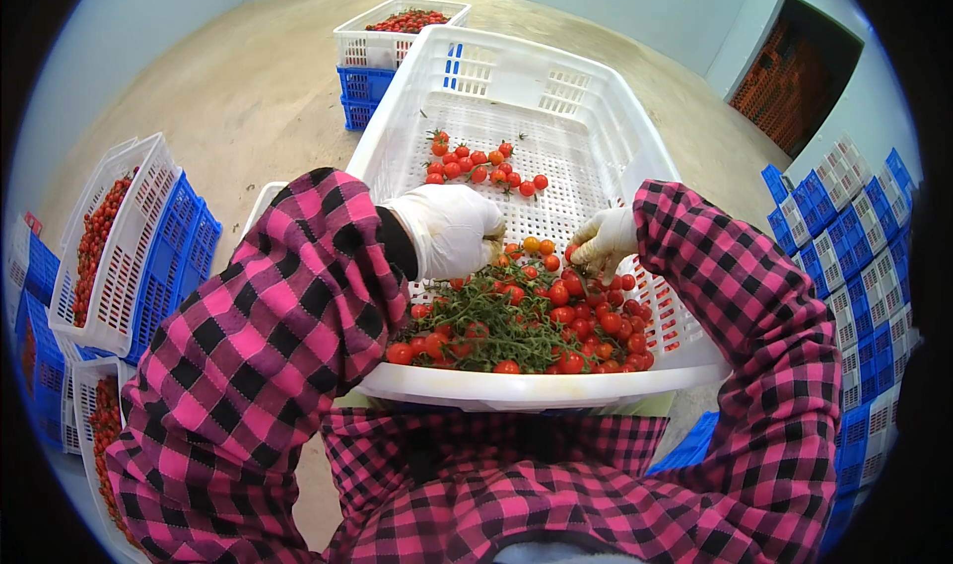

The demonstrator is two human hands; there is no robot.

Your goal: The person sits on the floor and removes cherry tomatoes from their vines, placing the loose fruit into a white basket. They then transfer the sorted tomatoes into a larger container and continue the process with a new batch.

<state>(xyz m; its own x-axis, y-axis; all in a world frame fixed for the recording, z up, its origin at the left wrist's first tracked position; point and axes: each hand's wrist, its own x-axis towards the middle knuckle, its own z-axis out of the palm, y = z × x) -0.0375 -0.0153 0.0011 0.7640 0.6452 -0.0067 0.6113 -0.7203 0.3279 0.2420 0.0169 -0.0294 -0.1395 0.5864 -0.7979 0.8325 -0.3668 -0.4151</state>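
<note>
A large white perforated plastic crate [655, 173] stands before me. Cherry tomatoes [610, 322] fill its near end, with a tangle of green stems [484, 307] at the left and middle. My left hand [454, 229], in a white glove, is curled at the left edge of this heap; its palm side and whatever it may hold are hidden. Across from it, my gloved right hand [607, 240] points down over the heap, its stained fingers bent against a red cherry tomato [570, 253]. Farther in, a loose group of cherry tomatoes [480, 165] lies on the crate floor.
Beyond the crate, a white crate of tomatoes [368, 49] tops blue crates [365, 86]. At left, another tomato-filled white crate [149, 184] sits on blue ones [175, 240]. Stacked blue and white crates [849, 244] line the right side, near a dark doorway [797, 72].
</note>
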